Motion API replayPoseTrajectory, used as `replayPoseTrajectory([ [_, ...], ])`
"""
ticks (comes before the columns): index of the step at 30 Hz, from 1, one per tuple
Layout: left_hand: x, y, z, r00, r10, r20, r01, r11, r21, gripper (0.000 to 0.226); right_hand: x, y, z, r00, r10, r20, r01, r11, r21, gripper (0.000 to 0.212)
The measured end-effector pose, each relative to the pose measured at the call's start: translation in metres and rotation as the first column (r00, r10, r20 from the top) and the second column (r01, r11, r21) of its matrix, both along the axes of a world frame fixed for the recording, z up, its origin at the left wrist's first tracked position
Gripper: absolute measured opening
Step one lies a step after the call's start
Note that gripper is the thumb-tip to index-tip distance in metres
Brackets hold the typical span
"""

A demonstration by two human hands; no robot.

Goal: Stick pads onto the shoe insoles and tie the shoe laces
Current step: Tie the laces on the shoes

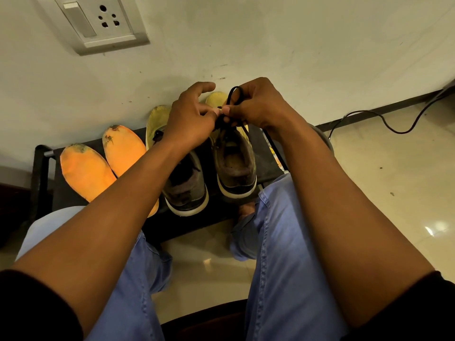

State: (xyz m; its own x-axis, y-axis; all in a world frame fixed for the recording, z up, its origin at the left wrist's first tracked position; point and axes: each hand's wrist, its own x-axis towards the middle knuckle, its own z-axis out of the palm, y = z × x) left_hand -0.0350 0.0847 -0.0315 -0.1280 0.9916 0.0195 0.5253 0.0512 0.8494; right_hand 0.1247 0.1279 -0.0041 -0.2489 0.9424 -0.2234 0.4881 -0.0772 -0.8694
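Two hands meet above the right shoe (pixel 235 163) of a pair on a low black stand (pixel 43 168) by the wall. Right hand (pixel 256 107) pinches a loop of black lace (pixel 234 94); left hand (pixel 192 119) pinches the lace at the knot, forefinger raised. Left shoe (pixel 184 190) stands beside it. Two orange insoles (pixel 86 171) lie just left, pads not discernible.

I see a dark bench (pixel 44 168) against the wall. On it, two shoes (pixel 234 163) stand side by side. Two orange insoles (pixel 86 171) lie left of the shoes.
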Motion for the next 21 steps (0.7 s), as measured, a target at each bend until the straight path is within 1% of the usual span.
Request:
replayPoseTrajectory([
  [1,0.0013,0.0012,0.0006,0.993,0.047,0.111,-0.042,0.998,-0.045,0.053,-0.0002,-0.0003,0.0003,1.000,0.003,-0.006,-0.003,1.000,-0.004,0.015],
  [3,0.0031,0.0019,0.0027,0.938,0.136,0.319,-0.096,0.986,-0.137,0.055,-0.0003,-0.0011,0.0010,1.000,0.004,-0.025,-0.004,1.000,0.001,0.009],
  [4,0.0032,0.0018,0.0036,0.911,0.158,0.380,-0.102,0.981,-0.162,0.057,-0.0001,-0.0015,0.0012,0.999,-0.003,-0.038,0.003,1.000,0.007,0.010],
  [6,0.0026,0.0010,0.0053,0.885,0.164,0.437,-0.099,0.981,-0.166,0.057,0.0002,-0.0016,0.0015,0.998,-0.020,-0.054,0.021,1.000,0.013,0.016],
  [7,0.0020,0.0005,0.0058,0.884,0.153,0.442,-0.094,0.984,-0.151,0.055,0.0002,-0.0018,0.0020,0.999,-0.018,-0.048,0.019,1.000,0.018,0.018],
  [9,0.0020,-0.0011,0.0062,0.898,0.111,0.426,-0.076,0.992,-0.098,0.041,-0.0001,-0.0016,0.0023,1.000,-0.001,-0.012,0.001,1.000,0.029,0.017],
  [12,0.0023,-0.0030,0.0048,0.932,0.061,0.359,-0.062,0.998,-0.009,0.020,-0.0007,-0.0006,0.0015,0.999,-0.002,0.035,0.001,0.999,0.036,0.013],
  [14,0.0016,-0.0035,0.0051,0.950,0.068,0.306,-0.079,0.997,0.024,0.016,-0.0013,-0.0003,0.0008,1.000,-0.011,0.030,0.010,0.999,0.030,0.011],
  [16,-0.0002,-0.0032,0.0069,0.955,0.090,0.281,-0.101,0.995,0.023,0.016,-0.0016,0.0000,0.0005,0.999,-0.036,0.027,0.035,0.999,0.022,0.012],
  [21,-0.0005,-0.0031,0.0103,0.937,0.106,0.332,-0.085,0.993,-0.077,0.009,-0.0016,0.0007,-0.0001,0.998,-0.068,0.010,0.068,0.998,0.000,0.012],
])
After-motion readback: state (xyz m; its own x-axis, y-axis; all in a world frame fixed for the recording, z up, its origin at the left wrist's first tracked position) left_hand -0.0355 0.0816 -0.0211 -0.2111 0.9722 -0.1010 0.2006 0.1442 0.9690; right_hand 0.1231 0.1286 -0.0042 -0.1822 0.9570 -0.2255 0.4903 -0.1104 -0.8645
